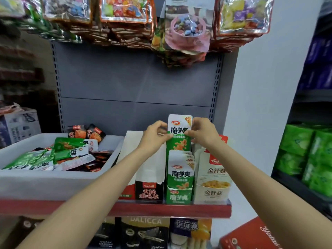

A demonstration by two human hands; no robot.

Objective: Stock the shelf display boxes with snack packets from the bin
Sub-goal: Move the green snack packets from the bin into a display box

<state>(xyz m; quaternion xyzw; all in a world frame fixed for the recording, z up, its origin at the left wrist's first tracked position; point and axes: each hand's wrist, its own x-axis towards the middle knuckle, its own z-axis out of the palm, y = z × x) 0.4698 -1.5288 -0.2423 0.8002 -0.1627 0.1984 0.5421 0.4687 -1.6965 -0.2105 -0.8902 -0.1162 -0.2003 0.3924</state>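
Note:
A green and white snack packet [179, 131] stands upright above the green display box [178, 196] on the shelf. My left hand [154, 136] pinches its left edge and my right hand [203, 132] pinches its right edge. Its lower end sits behind several matching packets [181, 169] that fill the box. To the left, the white bin [45, 184] holds a heap of green and dark packets [59, 155]. A black display box [149, 192] stands left of the green one, and a beige one [212, 187] stands to its right.
The red shelf edge [161, 210] runs along the front. Bags of sweets [186, 31] hang overhead. Green packs [309, 155] fill a rack at the right. Boxes [145, 232] sit on the shelf below, and a red carton [249, 236] lies at the lower right.

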